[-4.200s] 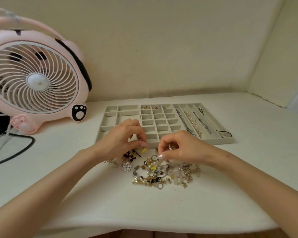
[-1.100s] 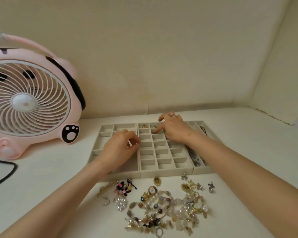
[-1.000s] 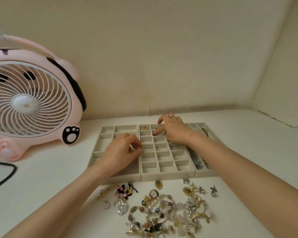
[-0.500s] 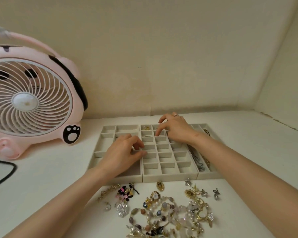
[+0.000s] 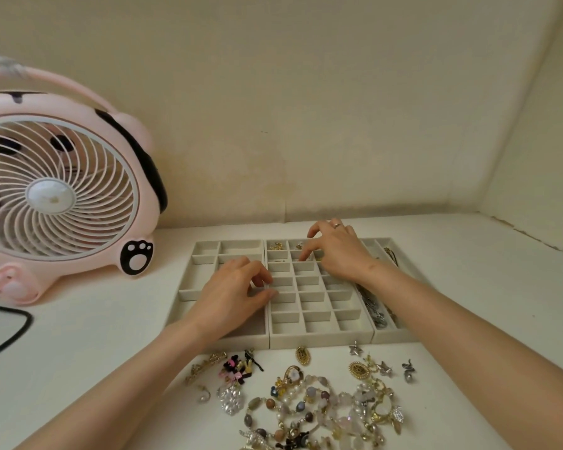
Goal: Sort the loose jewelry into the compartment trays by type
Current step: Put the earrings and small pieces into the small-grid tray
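Fingers (image 5: 260, 275) of left hand (image 5: 234, 298) curled, tips on the wall between left tray (image 5: 205, 254) and grid tray (image 5: 319, 341); whether they pinch anything, cannot tell. Right hand (image 5: 338, 251): fingertips (image 5: 304, 254) down in far-row cells, grip hidden. Loose jewelry (image 5: 309, 407) lies on the person's side of the trays, behind both wrists, spread left-right along the tray fronts. Left hand is nearer; judged next reach is back toward the body.

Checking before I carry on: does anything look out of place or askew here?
Nothing stands out. The compartment trays sit flush side by side; the loose jewelry lies in a tangled heap on the table in front of them, unsorted, not spilled.
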### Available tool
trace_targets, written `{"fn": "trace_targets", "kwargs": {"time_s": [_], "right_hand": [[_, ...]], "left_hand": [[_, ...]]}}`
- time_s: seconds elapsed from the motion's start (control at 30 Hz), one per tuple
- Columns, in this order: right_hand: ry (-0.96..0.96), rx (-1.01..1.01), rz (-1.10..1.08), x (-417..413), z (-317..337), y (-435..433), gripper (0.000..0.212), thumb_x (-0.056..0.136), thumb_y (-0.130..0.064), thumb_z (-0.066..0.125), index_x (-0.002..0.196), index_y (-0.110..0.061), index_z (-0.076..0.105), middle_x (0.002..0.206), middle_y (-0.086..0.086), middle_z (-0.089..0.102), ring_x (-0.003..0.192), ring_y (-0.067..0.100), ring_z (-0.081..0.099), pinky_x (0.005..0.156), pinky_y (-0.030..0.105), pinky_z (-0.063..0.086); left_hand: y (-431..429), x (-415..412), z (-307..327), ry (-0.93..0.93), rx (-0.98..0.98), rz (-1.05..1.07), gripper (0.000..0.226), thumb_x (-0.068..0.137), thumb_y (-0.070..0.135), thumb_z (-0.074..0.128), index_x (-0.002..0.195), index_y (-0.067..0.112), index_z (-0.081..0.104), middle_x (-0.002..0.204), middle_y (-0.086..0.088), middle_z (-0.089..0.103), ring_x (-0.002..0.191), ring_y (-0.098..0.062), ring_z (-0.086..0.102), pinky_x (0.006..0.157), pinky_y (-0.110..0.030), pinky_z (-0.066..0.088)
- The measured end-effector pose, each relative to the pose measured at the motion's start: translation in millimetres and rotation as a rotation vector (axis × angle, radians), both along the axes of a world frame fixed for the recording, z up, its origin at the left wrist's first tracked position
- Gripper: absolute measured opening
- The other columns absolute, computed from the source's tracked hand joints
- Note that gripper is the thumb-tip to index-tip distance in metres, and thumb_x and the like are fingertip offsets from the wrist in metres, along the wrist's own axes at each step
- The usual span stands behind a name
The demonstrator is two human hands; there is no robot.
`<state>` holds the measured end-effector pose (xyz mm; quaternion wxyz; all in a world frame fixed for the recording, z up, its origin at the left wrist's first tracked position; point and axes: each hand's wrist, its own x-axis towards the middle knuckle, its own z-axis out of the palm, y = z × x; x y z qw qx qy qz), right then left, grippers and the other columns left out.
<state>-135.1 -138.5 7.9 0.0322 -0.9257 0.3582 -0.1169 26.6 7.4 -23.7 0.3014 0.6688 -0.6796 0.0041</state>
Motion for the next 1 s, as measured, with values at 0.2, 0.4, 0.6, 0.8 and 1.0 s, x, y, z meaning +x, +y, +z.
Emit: {"fn": "trace_targets", "kwargs": {"time_s": [0.2, 0.4, 0.6, 0.8, 1.0], "right_hand": [[-0.07, 0.029, 0.005, 3.5, -0.5, 2.5, 0.06, 0.078, 0.012, 0.042, 0.101, -0.035, 0.071, 0.125, -0.005, 0.047, 0.12, 0.019, 0.033, 0.1, 0.029, 0.026], [-0.008, -0.021, -0.03, 1.8, -2.1, 0.6, 0.051, 0.087, 0.003, 0.043, 0.112, -0.035, 0.067, 0.128, -0.004, 0.046, 0.12, 0.019, 0.033, 0.101, 0.031, 0.027], [-0.111, -0.013, -0.085, -7.8, -1.4, -6.5, 0.054, 0.079, 0.008, 0.046, 0.102, -0.034, 0.07, 0.121, -0.005, 0.049, 0.117, 0.017, 0.034, 0.098, 0.029, 0.026], [-0.036, -0.029, 0.006, -4.8, -4.0, 1.6, 0.046, 0.085, 0.005, 0.046, 0.103, -0.03, 0.07, 0.127, -0.002, 0.046, 0.119, 0.02, 0.032, 0.099, 0.029, 0.027], [0.031, -0.068, -0.023, -2.3, -1.1, 3.7, 0.052, 0.086, 0.002, 0.043, 0.112, -0.037, 0.067, 0.133, -0.003, 0.042, 0.123, 0.02, 0.029, 0.101, 0.031, 0.025]], "left_hand": [[0.9, -0.9, 1.3, -0.004, 0.0, 0.0, 0.016, 0.089, 0.037, 0.058, 0.101, 0.027, 0.059, 0.094, 0.013, 0.051, 0.088, -0.007, 0.047, 0.075, -0.022, 0.043], [3.2, -1.4, 2.4, -0.005, 0.001, -0.003, 0.017, 0.089, 0.037, 0.058, 0.103, 0.027, 0.059, 0.096, 0.012, 0.051, 0.089, -0.007, 0.047, 0.077, -0.022, 0.043], [3.1, -1.8, 2.9, -0.005, -0.003, 0.001, 0.018, 0.089, 0.036, 0.058, 0.103, 0.026, 0.059, 0.096, 0.012, 0.051, 0.091, -0.009, 0.046, 0.078, -0.023, 0.042], [3.6, -3.0, 4.2, -0.022, -0.007, 0.003, 0.019, 0.09, 0.036, 0.057, 0.104, 0.025, 0.06, 0.096, 0.011, 0.052, 0.092, -0.009, 0.047, 0.079, -0.024, 0.043], [5.0, -2.6, 4.5, -0.017, -0.001, -0.009, 0.018, 0.09, 0.038, 0.057, 0.104, 0.027, 0.059, 0.097, 0.013, 0.051, 0.093, -0.008, 0.047, 0.08, -0.023, 0.042]]}}
